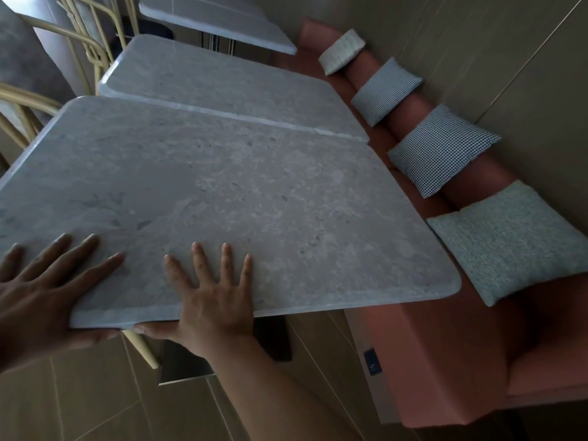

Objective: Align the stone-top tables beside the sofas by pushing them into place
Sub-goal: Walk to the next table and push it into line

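Observation:
The nearest grey stone-top table (222, 198) fills the middle of the head view. My left hand (44, 288) grips its near left corner, fingers flat on top and thumb under the edge. My right hand (213, 294) holds the near edge the same way, fingers spread on the stone, thumb below. A second stone-top table (222, 87) sits right behind it, their long edges touching or nearly so. A third table (216, 20) stands farther back with a gap. The salmon-pink sofa (445, 338) runs along the tables' right side.
Several cushions (442, 151) lean on the sofa's back along the beige wall. Cream metal chairs (89, 43) stand on the tables' left side, one leg showing below the near edge. The dark table base (273, 338) stands on the tan tiled floor (95, 402).

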